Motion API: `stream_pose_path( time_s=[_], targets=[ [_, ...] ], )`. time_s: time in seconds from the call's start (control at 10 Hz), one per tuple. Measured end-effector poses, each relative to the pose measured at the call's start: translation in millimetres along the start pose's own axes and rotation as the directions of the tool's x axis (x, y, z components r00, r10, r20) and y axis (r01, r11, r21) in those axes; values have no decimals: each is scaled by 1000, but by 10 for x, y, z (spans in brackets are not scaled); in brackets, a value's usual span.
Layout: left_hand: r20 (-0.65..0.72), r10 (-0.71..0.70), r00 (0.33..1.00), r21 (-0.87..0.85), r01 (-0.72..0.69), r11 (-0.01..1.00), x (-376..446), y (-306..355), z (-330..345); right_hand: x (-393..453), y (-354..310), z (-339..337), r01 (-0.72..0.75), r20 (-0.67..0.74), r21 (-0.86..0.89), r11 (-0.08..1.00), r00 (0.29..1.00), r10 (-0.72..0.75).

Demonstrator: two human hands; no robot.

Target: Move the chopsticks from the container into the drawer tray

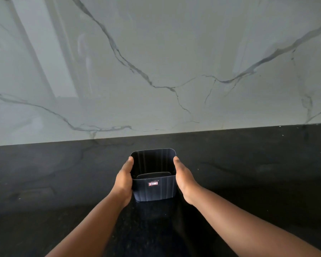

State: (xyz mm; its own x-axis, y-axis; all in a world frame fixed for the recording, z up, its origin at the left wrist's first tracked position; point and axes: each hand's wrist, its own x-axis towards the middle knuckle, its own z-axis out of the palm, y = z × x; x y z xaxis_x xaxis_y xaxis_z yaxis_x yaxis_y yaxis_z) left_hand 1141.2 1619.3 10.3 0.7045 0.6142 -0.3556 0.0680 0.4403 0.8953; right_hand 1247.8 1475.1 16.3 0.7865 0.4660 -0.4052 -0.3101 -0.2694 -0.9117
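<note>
Black polished surface (248, 173), faintly speckled, a few pale flecks scattered across it; dull reflections of the wall's veins show on its far part; it runs the full width of the view and meets the wall (174, 52) along a straight seam that tilts slightly up to the right.

Wall is pale grey marble with dark branching veins; glossy, with a blurred reflection of a bright opening at upper left; a light edge shows at the far right border, too cut off to identify.

Container (153, 190) stands upright on the surface, near the middle, well short of the wall; dark navy, squarish with rounded corners, ribbed sides, small red-and-white label on its near face; its open top shows a dark interior with a low inner divider.

Left hand (123, 179) lies against the container's left side, thumb along the rim, fingers hidden behind the wall; right hand (183, 178) mirrors it on the right side; both grasp the container between them; bare forearms reach in from the lower corners.
</note>
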Motion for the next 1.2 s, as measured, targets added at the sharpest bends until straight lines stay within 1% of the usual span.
stream_pose_path(
  time_s=[0.1,0.3,0.5,0.6,0.7,0.8,0.9,1.0,1.1,1.2],
  targets=[
    [-8,27,1000,42,-26,999,140,60,65,151,-98,-16,4,12,-17,1000,1000,-4],
    [-37,36,999,112,-32,993,348,95,148,330,-179,-49,28,8,-32,999,1000,-28],
    [-30,52,998,115,-49,992,392,62,153,361,-192,-64,32,20,-82,996,999,-31],
    [-37,50,998,221,-41,974,396,85,130,341,-211,-86,10,34,-113,994,999,-6],
    [-24,163,986,407,-139,903,309,156,106,301,-228,-113,154,-5,-304,940,987,-163],
    [4,354,935,601,-285,747,209,262,77,242,-266,-157,356,15,-561,747,907,-421],
    [169,596,785,806,-458,375,110,453,94,172,-394,-179,416,55,-794,442,775,-629],
    [354,681,641,885,-466,-21,-26,698,145,61,-593,-151,387,122,-900,200,665,-737],
    [454,724,519,877,-401,-263,-141,971,228,-49,-852,-130,343,159,-938,55,564,-810],
    [539,758,368,830,-383,-405,-293,1215,330,-197,-1110,-86,299,163,-954,-35,416,-894]
  ],
)
